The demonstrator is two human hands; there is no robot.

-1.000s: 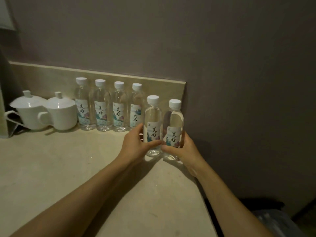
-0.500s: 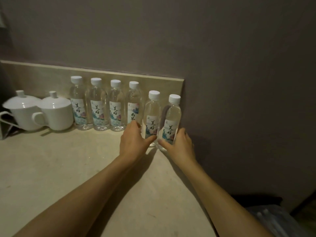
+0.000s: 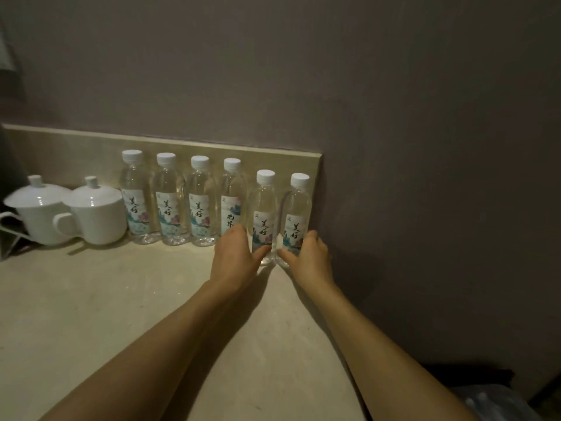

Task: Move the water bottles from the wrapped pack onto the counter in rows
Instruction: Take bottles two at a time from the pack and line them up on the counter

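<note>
Clear plastic everywhere here: six water bottles, all upright with white caps, lined up along the beige backsplash point(image 3: 267, 148) on the counter point(image 3: 91, 314). The four on the left stand side by side, the leftmost bottle point(image 3: 135, 197) just beside two white lidded mugs point(image 3: 71, 214). The left hand point(image 3: 235, 258) is wrapped around the lower part of the fifth bottle point(image 3: 263, 208), thumb across the label. The right hand point(image 3: 309, 256) grips the sixth bottle point(image 3: 297, 211) the same way, right by the wall corner. Both held bottles sit a bit nearer the camera than the other four. The wrapped pack point(image 3: 491, 404) is down at the bottom right, below the counter edge, pretty dim.
</note>
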